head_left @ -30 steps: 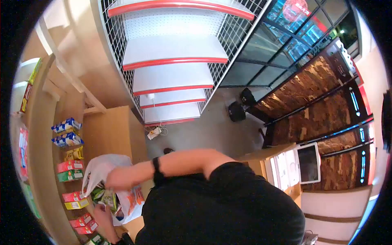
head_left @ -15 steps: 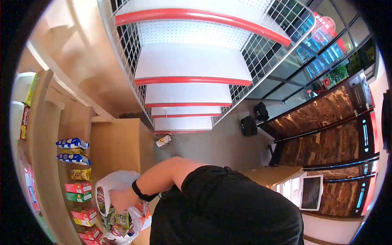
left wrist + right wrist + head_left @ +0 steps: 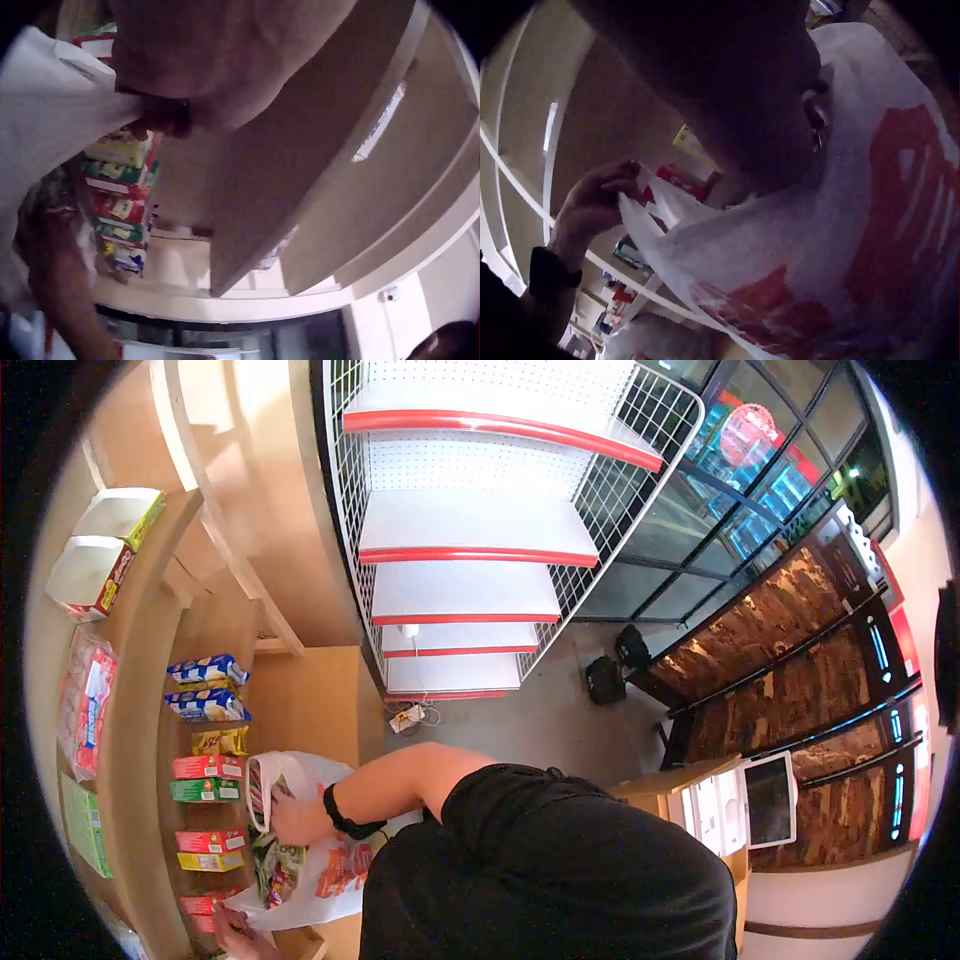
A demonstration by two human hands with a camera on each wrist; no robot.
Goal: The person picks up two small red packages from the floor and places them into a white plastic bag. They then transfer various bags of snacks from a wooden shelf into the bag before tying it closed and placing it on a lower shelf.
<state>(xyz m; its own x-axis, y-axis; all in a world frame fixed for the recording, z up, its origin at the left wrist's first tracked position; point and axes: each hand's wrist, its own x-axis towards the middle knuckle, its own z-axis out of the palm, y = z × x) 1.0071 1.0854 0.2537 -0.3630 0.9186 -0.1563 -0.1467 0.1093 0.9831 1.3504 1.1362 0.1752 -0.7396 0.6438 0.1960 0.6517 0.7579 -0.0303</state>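
Steadying the thin, crinkly bag [image 3: 315, 862] beside the shelf [image 3: 207, 816], we do best to draw its rim taut with our pinching left hand [image 3: 240, 938], apart from our right hand [image 3: 300, 820], dipped among glossy packets [image 3: 276, 872] with its grip hidden, while boxy cartons [image 3: 210, 842] line the shelf.

Head view: we get bright, mostly crisp exposure on the white shelves [image 3: 460, 520], warm light with soft shadows on the wooden wall [image 3: 240, 470], glowing strips on the dark panels [image 3: 810, 660], and strong fisheye bend into black corners. Left wrist is dim and grainy, soft on the near left hand [image 3: 217, 64], paler toward the bottom wall [image 3: 225, 304], edges curved. Right wrist we read as underexposed with a purple cast: right hand [image 3: 742, 112] nearly black, plastic bag [image 3: 840, 217] print blurred, corners dark.
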